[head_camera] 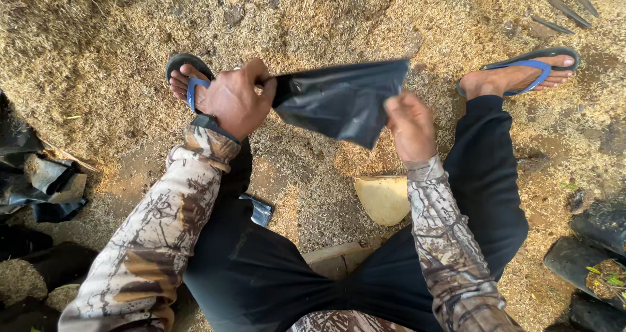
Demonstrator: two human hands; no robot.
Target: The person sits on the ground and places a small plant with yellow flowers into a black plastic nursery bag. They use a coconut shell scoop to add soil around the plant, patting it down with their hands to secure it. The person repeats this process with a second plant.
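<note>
Hands (238, 101) (409, 125) — black bag (339, 101) lengthwise left-right, perhaps

hands: left (236, 101) fisted | right (409, 125) apparently pinching | forearms extended

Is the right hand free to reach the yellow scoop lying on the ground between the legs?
Probably not yet: the right hand pinches the black plastic bag. The yellow scoop lies uncovered just below it.
</note>
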